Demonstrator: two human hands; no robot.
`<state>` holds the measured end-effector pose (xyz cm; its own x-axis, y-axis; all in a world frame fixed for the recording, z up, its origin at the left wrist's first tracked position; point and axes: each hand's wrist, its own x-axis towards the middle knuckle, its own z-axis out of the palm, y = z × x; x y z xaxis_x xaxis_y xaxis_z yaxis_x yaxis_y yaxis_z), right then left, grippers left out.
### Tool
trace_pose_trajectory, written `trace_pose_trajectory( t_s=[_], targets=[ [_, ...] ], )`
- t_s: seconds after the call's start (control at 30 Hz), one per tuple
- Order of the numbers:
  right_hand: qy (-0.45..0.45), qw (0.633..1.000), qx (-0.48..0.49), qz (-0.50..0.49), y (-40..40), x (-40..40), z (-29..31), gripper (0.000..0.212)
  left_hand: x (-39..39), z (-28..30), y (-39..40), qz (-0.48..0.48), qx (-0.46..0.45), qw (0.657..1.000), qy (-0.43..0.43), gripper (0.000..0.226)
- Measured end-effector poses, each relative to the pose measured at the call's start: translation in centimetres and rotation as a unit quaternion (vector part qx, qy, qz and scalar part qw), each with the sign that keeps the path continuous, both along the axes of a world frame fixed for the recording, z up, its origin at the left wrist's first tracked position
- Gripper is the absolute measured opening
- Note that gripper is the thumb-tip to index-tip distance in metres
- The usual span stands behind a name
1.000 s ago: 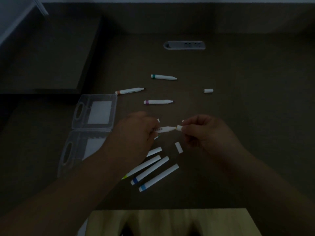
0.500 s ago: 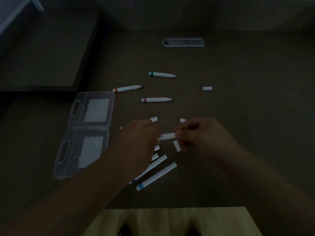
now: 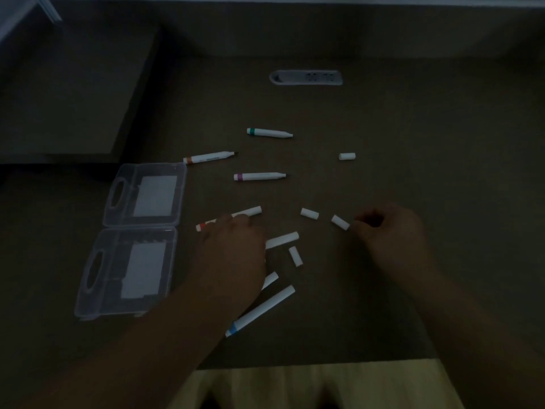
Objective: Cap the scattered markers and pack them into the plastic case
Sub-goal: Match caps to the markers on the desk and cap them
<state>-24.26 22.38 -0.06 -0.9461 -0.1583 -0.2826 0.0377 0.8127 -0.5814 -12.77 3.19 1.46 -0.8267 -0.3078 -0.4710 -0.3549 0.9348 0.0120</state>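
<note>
On the left the plastic case [image 3: 138, 231] lies open and flat on the table [image 3: 413, 290], both halves holding no markers that I can see. Just right of it, the left hand [image 3: 233, 255] rests over the red-ended marker [image 3: 230, 218], which looks capped; the light is too dim to say whether its fingers pinch the marker or only lie on it. Below the hand sits the blue-ended marker [image 3: 261, 309], capped. Farther up, the orange [image 3: 209, 157], purple [image 3: 259, 176] and green [image 3: 269, 133] markers lie with bare tips. Loose caps are scattered to the right, and the right hand [image 3: 389, 231] has curled fingers with their tips touching one cap [image 3: 340, 222].

The gloom is the likely trouble: caps all look white, so one could go on crooked or roll off when nudged, and bare tips could mark the table.

Half a second ago both hands met over a single marker in the middle; now they have parted, that marker is down, and the right hand has gone out for the next cap.
</note>
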Motion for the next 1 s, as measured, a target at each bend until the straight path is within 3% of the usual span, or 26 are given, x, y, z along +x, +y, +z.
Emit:
trace_pose_trajectory(
  t_s=[0.17, 0.37, 0.43, 0.53, 0.6, 0.67, 0.73, 0.8, 0.9, 1.0],
  targets=[
    [0.062, 0.989, 0.091, 0.095, -0.8, 0.4, -1.0, 0.031, -3.3, -0.4, 0.7, -0.023, -0.009, 0.997, -0.074, 0.049],
    [0.072, 0.980, 0.111, 0.147, -2.1, 0.4, -1.1, 0.025, -5.6, -0.6, 1.8, -0.008, 0.009, 0.993, -0.117, 0.045],
    [0.047, 0.987, 0.077, 0.132, -1.9, 0.2, -1.0, 0.022, -6.0, -0.5, 2.0, -0.004, 0.009, 0.989, -0.146, 0.048],
    [-0.042, 0.996, -0.060, 0.044, -1.2, 0.2, -0.1, 0.014, -6.5, -0.4, 2.2, -0.002, 0.011, 0.987, -0.160, 0.050],
    [-0.180, 0.960, -0.204, -0.073, -0.9, 0.2, 1.1, 0.014, -6.5, -0.5, 2.4, 0.001, 0.020, 0.988, -0.154, 0.046],
    [-0.328, 0.863, -0.339, -0.179, -0.8, 0.1, 1.9, 0.017, -6.6, -0.5, 2.6, 0.000, 0.024, 0.987, -0.156, 0.046],
    [-0.408, 0.778, -0.415, -0.235, -0.9, -0.2, 2.1, 0.016, -6.8, -0.4, 2.6, 0.001, 0.026, 0.987, -0.161, 0.046],
    [-0.449, 0.734, -0.450, -0.240, -0.8, -0.4, 2.4, 0.016, -6.9, -0.6, 2.5, 0.002, 0.033, 0.986, -0.161, 0.049],
    [-0.471, 0.714, -0.465, -0.228, -0.9, -0.3, 2.9, 0.021, -6.9, -0.8, 1.9, 0.001, 0.038, 0.987, -0.157, 0.054],
    [-0.428, 0.766, -0.433, -0.207, -1.1, -0.1, 3.3, 0.020, -6.7, -0.6, 1.0, 0.019, 0.048, 0.988, -0.149, 0.050]
  ],
)
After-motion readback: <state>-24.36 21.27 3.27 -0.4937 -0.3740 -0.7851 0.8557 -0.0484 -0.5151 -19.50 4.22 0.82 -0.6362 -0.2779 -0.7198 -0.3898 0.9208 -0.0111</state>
